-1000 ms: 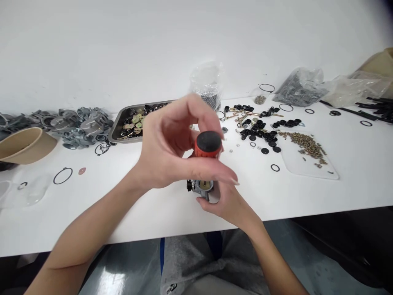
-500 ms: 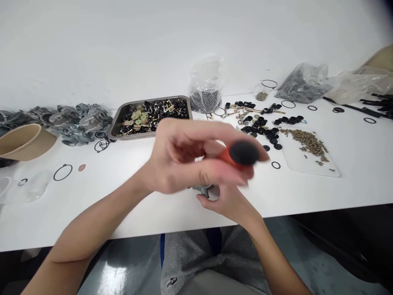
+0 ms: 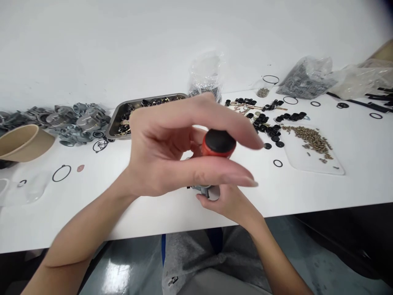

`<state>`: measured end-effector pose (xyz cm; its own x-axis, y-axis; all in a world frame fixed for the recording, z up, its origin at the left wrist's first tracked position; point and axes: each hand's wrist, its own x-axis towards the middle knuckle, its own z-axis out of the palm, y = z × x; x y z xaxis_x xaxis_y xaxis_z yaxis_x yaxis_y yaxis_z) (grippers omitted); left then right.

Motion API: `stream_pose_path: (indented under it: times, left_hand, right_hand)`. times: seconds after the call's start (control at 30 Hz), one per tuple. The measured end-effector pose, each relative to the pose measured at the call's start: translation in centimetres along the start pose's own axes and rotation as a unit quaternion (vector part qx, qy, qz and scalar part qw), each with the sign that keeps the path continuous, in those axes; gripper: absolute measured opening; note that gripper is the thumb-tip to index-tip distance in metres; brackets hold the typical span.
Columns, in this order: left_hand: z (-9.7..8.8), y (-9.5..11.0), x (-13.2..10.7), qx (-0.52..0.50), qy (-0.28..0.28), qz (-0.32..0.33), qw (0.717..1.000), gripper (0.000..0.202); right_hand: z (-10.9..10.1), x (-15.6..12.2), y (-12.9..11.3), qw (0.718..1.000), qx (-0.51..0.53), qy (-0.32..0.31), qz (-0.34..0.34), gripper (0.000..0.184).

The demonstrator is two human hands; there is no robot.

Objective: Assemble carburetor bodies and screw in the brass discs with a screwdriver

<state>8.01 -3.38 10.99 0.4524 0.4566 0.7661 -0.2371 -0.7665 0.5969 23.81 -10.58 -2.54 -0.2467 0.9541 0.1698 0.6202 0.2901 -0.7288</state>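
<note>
Raised close to the camera, my left hand [image 3: 172, 151] curls round the red handle of a screwdriver [image 3: 219, 142]. The handle's black end faces me, and the shaft is hidden below. Thumb and index finger reach past the handle with their tips apart. Beneath it, near the table's front edge, my right hand [image 3: 231, 205] grips a small grey metal carburetor body [image 3: 202, 191] that rests on the table. My left hand covers most of that part, so I cannot see where the screwdriver's tip is.
Grey carburetor bodies [image 3: 87, 119] pile up at left beside a tan paper bowl [image 3: 27, 141]. A metal tray [image 3: 115, 123] of small parts stands behind my left hand. Black caps [image 3: 270, 131], brass screws on a white tray [image 3: 307, 167], and plastic bags [image 3: 310, 78] lie at right.
My left hand has shifted left and up, its thumb and index finger spreading wider round the screwdriver handle. My right hand stays on the carburetor body.
</note>
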Motion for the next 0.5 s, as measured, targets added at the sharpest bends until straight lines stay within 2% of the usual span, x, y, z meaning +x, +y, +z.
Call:
stream_pose_path:
  times: [0.23,0.37,0.5]
  left_hand:
    - [0.2,-1.0,-0.2,-0.005,0.025,0.005,1.000,0.036]
    - [0.2,-1.3,-0.4,-0.028,0.023,0.001,0.999,0.035]
    - [-0.1,-1.3,-0.3,0.000,0.018,-0.017,1.000,0.035]
  right_hand:
    - [0.2,0.0,0.1,1.000,-0.006,0.013,-0.005,0.080]
    - [0.3,0.0,0.2,1.000,0.002,0.005,-0.006,0.079]
    - [0.1,0.1,0.2,1.000,0.010,0.001,-0.005,0.078]
